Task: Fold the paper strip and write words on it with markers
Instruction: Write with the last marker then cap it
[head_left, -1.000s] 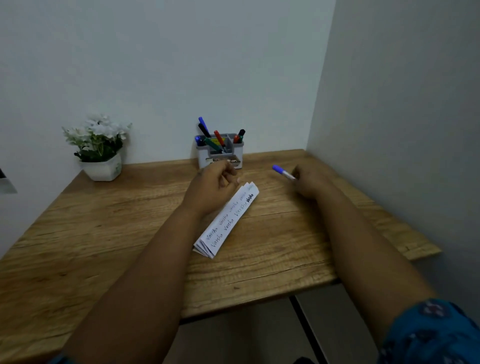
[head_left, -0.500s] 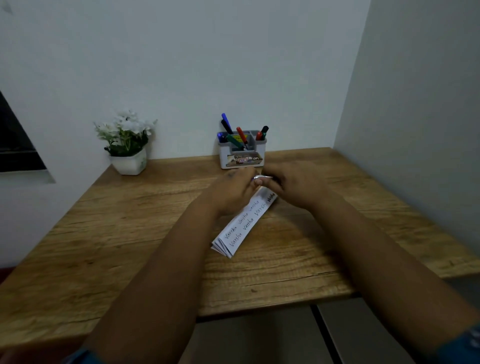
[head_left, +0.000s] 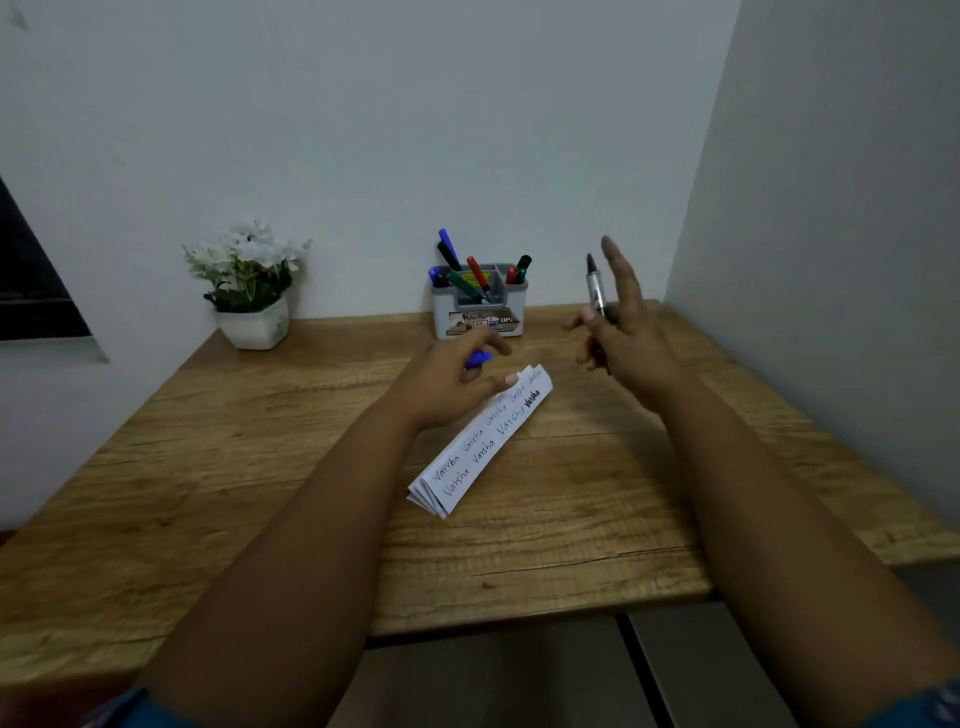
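Note:
A folded white paper strip (head_left: 483, 447) lies diagonally on the wooden desk (head_left: 260, 467), with handwritten words along its top face. My left hand (head_left: 452, 379) rests at the strip's far end and holds a blue marker cap (head_left: 478, 358) between its fingers. My right hand (head_left: 621, 332) is raised above the desk to the right of the strip. It holds an uncapped marker (head_left: 595, 286) upright, tip pointing up, with the other fingers spread.
A grey pen holder (head_left: 478, 312) with several coloured markers stands at the back against the wall. A white pot of white flowers (head_left: 252, 291) sits at the back left. Walls close the desk at the back and right.
My hands were together at the strip's far end; they have pulled apart. The right hand rose with the marker body, the blue cap stayed in the left hand.

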